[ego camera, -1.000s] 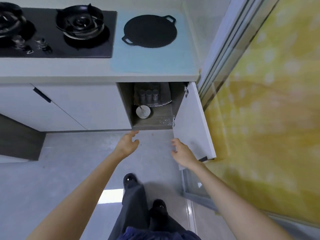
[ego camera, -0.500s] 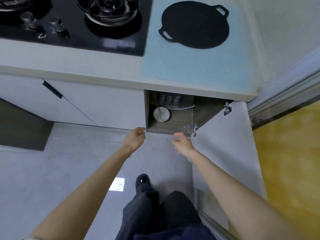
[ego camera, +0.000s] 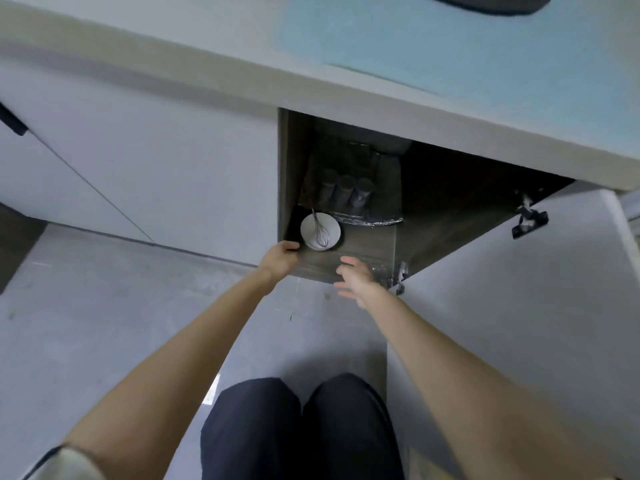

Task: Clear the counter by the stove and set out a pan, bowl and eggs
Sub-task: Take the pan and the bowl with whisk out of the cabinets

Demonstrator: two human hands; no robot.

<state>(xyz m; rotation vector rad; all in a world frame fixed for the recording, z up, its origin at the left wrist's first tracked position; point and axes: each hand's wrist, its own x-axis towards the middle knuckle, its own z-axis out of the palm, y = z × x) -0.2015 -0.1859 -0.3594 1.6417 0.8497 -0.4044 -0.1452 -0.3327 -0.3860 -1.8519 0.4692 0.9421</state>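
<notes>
While L hand (ego camera: 280, 258) grips cabinet (ego camera: 367, 242) edge by bowl (ego camera: 309, 227) w/ whisk (ego camera: 322, 234), R hand (ego camera: 356, 278) spread wide

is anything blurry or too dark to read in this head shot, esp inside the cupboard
Head view: the right hand is smeared by motion blur, the left hand sharper; the white bowl and whisk read clearly, but the canisters behind them sit in deep shadow; a glare patch marks the floor.

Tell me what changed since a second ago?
The right hand let go of the cabinet door and moved left to the front edge of the cabinet, fingers spread. The left hand reached forward to its left corner. The bowl and whisk stayed put.
</notes>
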